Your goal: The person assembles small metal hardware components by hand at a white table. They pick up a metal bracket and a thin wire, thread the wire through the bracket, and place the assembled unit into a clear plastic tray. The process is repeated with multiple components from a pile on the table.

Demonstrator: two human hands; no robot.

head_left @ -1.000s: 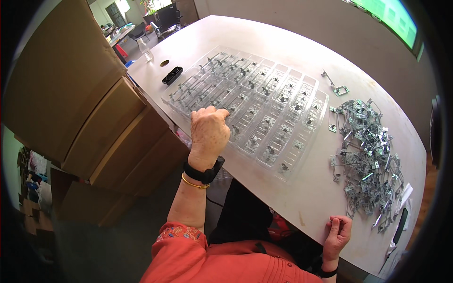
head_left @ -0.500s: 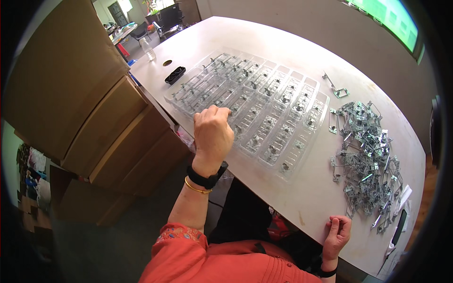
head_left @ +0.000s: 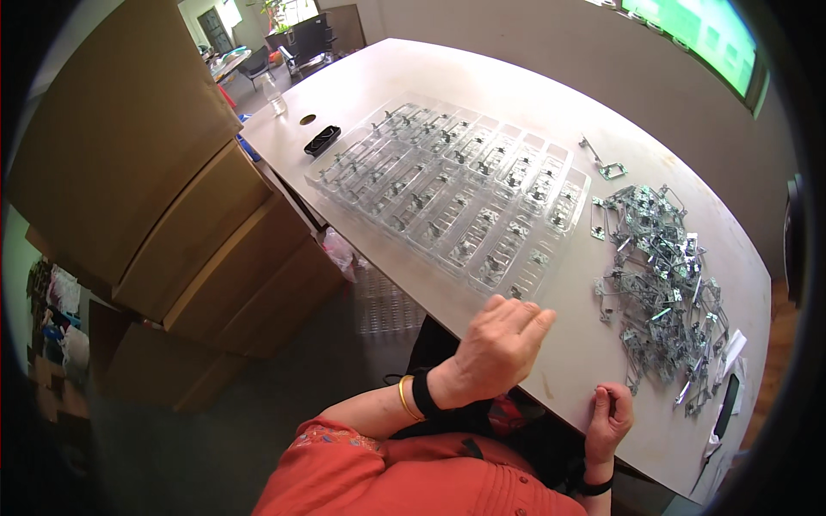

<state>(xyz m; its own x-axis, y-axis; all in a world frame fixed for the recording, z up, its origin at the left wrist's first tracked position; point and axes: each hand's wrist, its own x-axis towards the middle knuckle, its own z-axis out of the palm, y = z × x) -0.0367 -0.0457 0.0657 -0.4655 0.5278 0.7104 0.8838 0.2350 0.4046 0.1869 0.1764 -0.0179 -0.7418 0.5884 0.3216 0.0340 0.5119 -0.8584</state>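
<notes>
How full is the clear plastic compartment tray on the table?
Mostly full: the clear tray lies flat on the white table, and nearly every compartment in view holds a small metal part.

Big brown cardboard boxes (head_left: 129,163) stand stacked left of the white table (head_left: 447,77), a small black thing (head_left: 322,140) and a clear bottle (head_left: 274,101) sit at its far end, and a dark chair (head_left: 305,39) stands beyond.
</notes>
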